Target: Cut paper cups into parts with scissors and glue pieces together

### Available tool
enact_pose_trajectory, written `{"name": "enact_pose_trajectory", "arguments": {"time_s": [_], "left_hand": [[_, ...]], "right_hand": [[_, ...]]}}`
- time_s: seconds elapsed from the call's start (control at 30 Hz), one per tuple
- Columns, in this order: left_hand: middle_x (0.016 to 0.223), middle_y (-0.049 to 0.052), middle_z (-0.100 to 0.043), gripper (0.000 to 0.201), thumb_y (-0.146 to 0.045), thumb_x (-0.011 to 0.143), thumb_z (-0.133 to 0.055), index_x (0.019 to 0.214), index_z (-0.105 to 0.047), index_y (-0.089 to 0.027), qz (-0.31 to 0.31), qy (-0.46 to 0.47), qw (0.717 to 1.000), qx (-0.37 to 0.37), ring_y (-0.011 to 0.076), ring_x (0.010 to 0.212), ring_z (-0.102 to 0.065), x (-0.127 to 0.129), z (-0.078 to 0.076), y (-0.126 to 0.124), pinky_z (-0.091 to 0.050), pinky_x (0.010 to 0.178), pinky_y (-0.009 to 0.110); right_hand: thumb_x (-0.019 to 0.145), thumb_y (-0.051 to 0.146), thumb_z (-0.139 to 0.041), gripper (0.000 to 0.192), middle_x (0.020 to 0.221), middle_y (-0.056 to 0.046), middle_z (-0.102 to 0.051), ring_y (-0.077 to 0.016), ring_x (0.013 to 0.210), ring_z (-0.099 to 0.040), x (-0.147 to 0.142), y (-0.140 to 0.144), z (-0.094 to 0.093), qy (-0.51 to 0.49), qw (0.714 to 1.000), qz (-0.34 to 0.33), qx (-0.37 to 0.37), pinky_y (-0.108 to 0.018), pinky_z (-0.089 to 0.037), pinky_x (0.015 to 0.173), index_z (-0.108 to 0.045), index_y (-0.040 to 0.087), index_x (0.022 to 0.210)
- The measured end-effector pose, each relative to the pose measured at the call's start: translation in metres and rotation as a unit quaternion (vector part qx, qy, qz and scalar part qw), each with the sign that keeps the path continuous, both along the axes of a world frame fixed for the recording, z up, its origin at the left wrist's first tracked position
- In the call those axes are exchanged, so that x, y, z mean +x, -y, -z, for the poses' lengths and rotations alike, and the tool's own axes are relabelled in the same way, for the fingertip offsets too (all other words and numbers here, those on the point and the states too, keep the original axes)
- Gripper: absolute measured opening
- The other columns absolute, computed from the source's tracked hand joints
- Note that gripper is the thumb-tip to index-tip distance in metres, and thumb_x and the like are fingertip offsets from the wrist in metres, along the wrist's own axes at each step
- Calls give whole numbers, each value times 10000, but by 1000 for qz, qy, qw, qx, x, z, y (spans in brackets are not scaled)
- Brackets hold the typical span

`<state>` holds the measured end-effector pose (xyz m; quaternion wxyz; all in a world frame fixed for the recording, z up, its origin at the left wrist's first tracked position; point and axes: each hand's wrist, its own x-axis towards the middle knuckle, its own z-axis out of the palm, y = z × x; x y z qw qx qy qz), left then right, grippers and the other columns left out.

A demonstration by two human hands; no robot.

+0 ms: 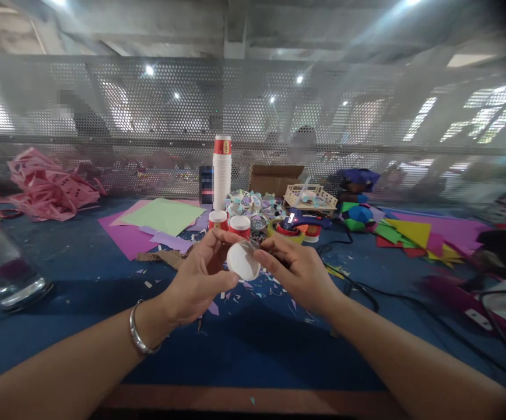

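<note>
Both hands gripped white paper cup [243,261], L hand [200,277] on its side, R hand [299,269] at rim w/ fingertips. Cup held above blue worktop [82,280], just in front of two red-white cups [229,223].

tall cup stack [222,170], pink scraps [49,185], green paper [163,215]; cardboard box [274,178]

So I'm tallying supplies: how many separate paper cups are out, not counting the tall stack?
3: one white cup held between the left hand and right hand, and two red-banded cups upside down just behind. Clutter may hide others.
</note>
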<state>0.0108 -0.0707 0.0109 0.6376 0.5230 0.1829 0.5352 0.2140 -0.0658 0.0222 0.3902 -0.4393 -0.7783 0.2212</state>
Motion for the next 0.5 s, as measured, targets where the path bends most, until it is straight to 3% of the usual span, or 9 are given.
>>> {"name": "enact_pose_trajectory", "arguments": {"time_s": [0.23, 0.5], "left_hand": [[1063, 46, -631, 438, -166, 644, -866, 1012, -640, -242, -15, -12, 1000, 5, 217, 984, -584, 0, 2, -1, -465, 799, 295], [1051, 30, -650, 432, -151, 647, -864, 1009, -646, -243, -2, -5, 1000, -11, 184, 937, -583, -1, 1, 0, -464, 778, 275]], "right_hand": [[984, 477, -553, 304, 649, 30, -548, -108, 539, -457, 2, 2, -3, 8, 1000, -6, 28, -263, -344, 518, -598, 210, 846], [1000, 463, -525, 323, 624, 37, -496, -98, 521, -408, 3, 2, -2, 14, 999, -7, 37, -257, -307, 496, -586, 210, 809]]}}
